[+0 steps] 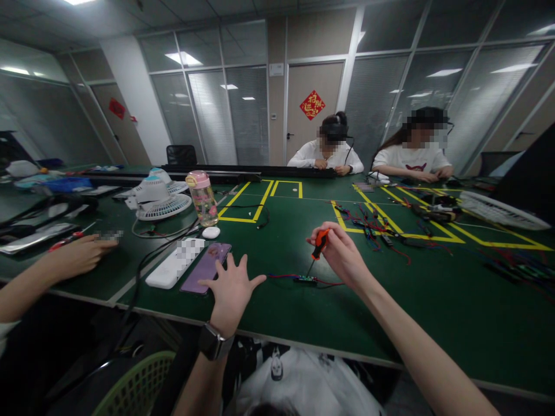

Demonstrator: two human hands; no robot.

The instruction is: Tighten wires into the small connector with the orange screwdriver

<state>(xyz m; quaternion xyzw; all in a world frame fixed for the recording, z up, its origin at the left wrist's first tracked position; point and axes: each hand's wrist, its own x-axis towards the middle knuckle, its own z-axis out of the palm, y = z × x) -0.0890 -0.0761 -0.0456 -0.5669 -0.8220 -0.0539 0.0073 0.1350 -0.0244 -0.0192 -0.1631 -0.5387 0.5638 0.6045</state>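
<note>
In my right hand (343,252) is an orange and black screwdriver (320,245), its shaft slanting down to a small green circuit board (305,279) on the table. The tip appears to touch the board, though the contact is too small to make out. Red and blue wires run from both ends of the board. My left hand (234,289), with a watch (215,341) on its wrist, has its fingers spread wide and holds nothing. It is over the near right edge of a purple phone (206,268), left of the board.
Beside the phone lie a white power bank (175,264) and a round white case (211,232). A pink-lidded bottle (202,199) and white fans (162,199) stand behind. Several wired boards (368,222) lie at right. Another person's hand (82,254) is at left; two people sit opposite.
</note>
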